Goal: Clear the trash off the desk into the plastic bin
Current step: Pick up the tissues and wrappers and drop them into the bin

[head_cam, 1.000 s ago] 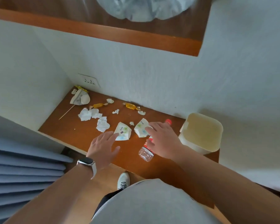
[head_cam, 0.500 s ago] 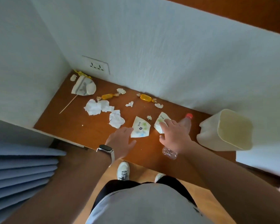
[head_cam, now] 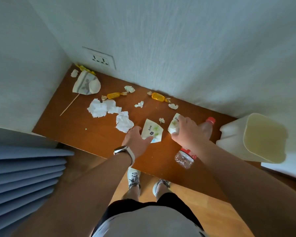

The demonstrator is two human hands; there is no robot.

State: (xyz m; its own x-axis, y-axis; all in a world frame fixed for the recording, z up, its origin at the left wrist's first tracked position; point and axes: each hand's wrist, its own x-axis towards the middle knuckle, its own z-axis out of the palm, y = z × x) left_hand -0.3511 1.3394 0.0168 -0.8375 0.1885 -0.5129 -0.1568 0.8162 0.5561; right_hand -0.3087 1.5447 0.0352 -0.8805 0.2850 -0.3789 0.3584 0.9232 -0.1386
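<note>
My left hand point(head_cam: 137, 140) pinches a white printed paper wrapper point(head_cam: 152, 131), its dark lettering too small to read, flat on the brown wooden bench point(head_cam: 92, 134); my right hand point(head_cam: 186, 132) grips another wrapper point(head_cam: 173, 124). The cream plastic bin point(head_cam: 256, 139) stands right, beside a clear red-capped bottle point(head_cam: 207, 127).

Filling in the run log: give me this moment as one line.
left hand: on printed wrapper | right hand: grasping second wrapper | bottle: lying on desk | bin: empty, right
</note>
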